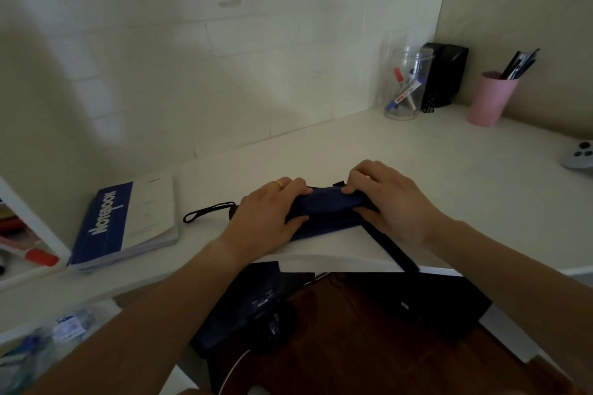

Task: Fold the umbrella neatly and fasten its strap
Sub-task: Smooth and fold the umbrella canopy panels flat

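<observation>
White desk [449,151] edge near; left hand [271,213], right hand [390,202] each grip navy umbrella [327,208]; notebook [128,221] left.

Walls: pale tiled wall [224,67] behind; plain beige wall [519,9] on the right, meeting in a corner
Furniture: white desk [385,144]; white shelf unit [38,234] at left
Floor: dark reddish wood [369,346]
Light: dim; soft shadows

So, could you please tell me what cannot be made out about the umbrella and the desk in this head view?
- Umbrella strap fastening: hidden under the right hand and left hand.
- Umbrella handle: covered by the left hand; only its wrist loop shows.
- Grey controller: cut off by the right edge.
- Notebook small print: too small to read.
</observation>
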